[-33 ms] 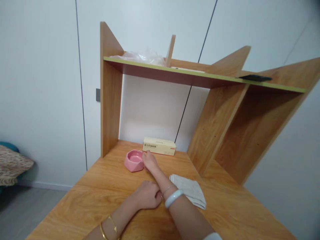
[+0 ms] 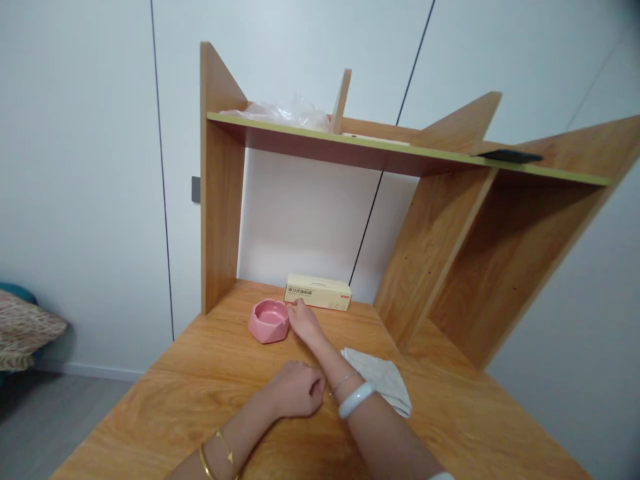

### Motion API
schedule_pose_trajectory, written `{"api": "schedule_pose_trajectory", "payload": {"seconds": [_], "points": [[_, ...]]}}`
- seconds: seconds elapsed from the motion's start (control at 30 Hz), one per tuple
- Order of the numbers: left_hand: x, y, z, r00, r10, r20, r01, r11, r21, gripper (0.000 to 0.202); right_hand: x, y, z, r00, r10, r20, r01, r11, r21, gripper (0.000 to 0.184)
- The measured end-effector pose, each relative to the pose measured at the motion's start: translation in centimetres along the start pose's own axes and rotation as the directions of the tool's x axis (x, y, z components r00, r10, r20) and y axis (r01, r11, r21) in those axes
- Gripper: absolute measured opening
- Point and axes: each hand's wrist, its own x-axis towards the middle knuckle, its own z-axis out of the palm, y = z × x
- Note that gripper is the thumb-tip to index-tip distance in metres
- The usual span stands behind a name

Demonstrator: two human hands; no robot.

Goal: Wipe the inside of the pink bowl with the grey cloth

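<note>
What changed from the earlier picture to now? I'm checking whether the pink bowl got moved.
The right hand shifted slightly right, its fingers now at the pink bowl's right edge, and the forearm with the pale bangle moved right too. The bowl, long box, folded cloth and left hand, a loose fist on the desk, stayed put.

Worn items: our left hand (image 2: 295,389) wrist, two thin gold bangles; our right hand (image 2: 304,321) wrist, fine chain bracelet, pale jade-like bangle, white sleeve edge.
</note>
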Motion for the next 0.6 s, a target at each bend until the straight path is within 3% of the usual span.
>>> {"api": "schedule_pose_trajectory", "payload": {"seconds": [0.17,0.27,0.43,0.6], "points": [[-0.2,0.3,0.1,0.999,0.028,0.039,-0.028,1.000,0.005,0.017,-4.2,4.3,-5.0,0.997,-0.009,0.073,0.029,0.960,-0.277,0.025],[-0.4,0.8,0.4,0.996,0.071,0.056,-0.071,0.998,-0.002,0.015,-7.7,6.9,-6.3,0.992,0.016,0.123,0.036,0.911,-0.411,0.028],[-0.4,1.8,1.1,0.983,0.162,0.091,-0.164,0.986,0.019,0.011,-10.2,8.3,-4.9,0.990,0.053,0.128,0.026,0.837,-0.546,0.035],[-0.5,2.4,1.6,0.959,0.246,0.141,-0.248,0.969,-0.009,0.007,-8.4,5.2,-2.8,0.988,-0.053,0.147,0.125,0.832,-0.540,0.036]]}}
